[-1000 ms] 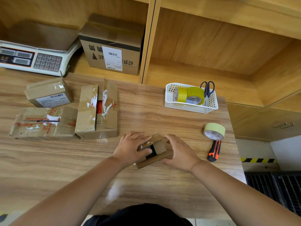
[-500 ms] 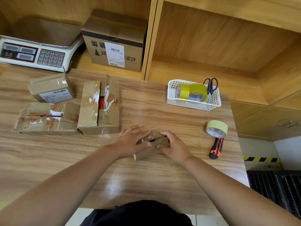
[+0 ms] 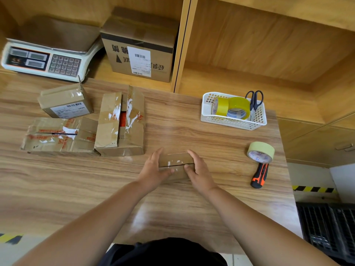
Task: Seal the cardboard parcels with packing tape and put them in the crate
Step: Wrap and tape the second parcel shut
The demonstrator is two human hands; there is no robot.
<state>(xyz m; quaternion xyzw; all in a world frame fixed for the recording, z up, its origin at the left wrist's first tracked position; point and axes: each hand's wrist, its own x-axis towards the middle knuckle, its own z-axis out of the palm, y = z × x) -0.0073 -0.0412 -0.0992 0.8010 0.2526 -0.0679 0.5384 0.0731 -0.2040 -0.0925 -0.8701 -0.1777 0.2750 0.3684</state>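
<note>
Small parcel sits at the centre of the table, flaps down. Left hand and right hand flank it, fingers straight, thumbs pressing the seam. White basket holds yellow tape rolls and scissors. Black crate is lower right, contents unclear.

Left hand, right hand press closed flaps of small parcel on table.

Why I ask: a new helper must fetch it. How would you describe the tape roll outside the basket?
Find the white basket at the table's far right. Nearer you, by the right edge, a tape roll lies at the tip of an orange-black knife. It is pale cream; the basket's rolls are yellow.
</note>
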